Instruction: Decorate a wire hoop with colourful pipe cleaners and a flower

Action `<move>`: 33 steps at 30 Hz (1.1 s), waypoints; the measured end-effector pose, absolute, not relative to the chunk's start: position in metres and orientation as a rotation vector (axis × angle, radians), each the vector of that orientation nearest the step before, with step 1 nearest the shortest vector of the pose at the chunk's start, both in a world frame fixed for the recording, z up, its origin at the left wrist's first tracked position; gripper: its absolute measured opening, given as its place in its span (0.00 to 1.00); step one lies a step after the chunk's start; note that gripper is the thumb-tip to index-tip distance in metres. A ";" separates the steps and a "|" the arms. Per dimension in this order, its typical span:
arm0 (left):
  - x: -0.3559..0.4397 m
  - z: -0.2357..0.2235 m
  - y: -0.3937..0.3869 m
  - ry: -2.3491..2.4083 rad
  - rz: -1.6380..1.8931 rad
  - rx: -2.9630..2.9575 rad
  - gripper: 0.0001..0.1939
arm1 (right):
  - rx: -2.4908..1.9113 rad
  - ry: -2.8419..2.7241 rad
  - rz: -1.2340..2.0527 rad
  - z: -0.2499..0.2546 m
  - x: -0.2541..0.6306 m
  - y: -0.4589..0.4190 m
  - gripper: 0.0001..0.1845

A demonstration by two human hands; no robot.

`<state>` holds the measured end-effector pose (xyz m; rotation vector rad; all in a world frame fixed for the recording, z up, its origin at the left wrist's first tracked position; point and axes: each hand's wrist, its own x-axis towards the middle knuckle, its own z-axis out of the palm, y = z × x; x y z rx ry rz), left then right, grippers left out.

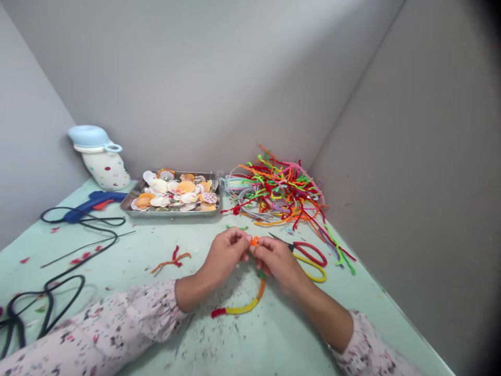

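My left hand [225,256] and my right hand [277,261] meet over the pale green table [129,250], fingertips pinched together on the orange end of a pipe cleaner [255,241]. The rest of that fuzzy stem [245,307] curves down beneath my hands, turning from orange to yellow to a red tip. Both hands are closed on it. Red and yellow scissors [311,257] lie just right of my right hand.
A heap of coloured pipe cleaners [282,193] lies at the back right. A metal tray of seashells [176,196] sits at the back centre, a blue glue gun [92,203] with black cable [58,271] at left, a white jug [102,159] behind it. Grey walls enclose the table.
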<state>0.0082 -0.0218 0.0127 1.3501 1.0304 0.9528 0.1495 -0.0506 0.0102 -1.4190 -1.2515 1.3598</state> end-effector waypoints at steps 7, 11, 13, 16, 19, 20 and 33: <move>0.007 0.015 -0.022 1.070 0.987 1.379 0.11 | -1.314 -0.980 1.496 0.009 0.139 -0.052 0.11; 0.005 0.011 -0.020 1.036 0.943 1.373 0.10 | -1.331 -0.995 1.551 0.012 0.141 -0.050 0.09; 0.004 0.010 -0.019 1.021 0.916 1.396 0.10 | -1.351 -1.039 1.581 0.013 0.144 -0.047 0.08; 0.002 0.010 -0.016 1.004 0.883 1.419 0.11 | -1.389 -1.124 1.609 0.016 0.150 -0.044 0.09; 0.001 0.012 -0.014 0.985 0.833 1.417 0.11 | -1.403 -1.178 1.645 0.019 0.155 -0.041 0.07; 0.001 0.012 -0.014 0.980 0.817 1.411 0.11 | -1.403 -1.182 1.656 0.019 0.156 -0.041 0.06; 0.000 0.013 -0.006 0.968 0.766 1.534 0.08 | -1.482 -1.333 1.640 0.013 0.157 -0.033 0.05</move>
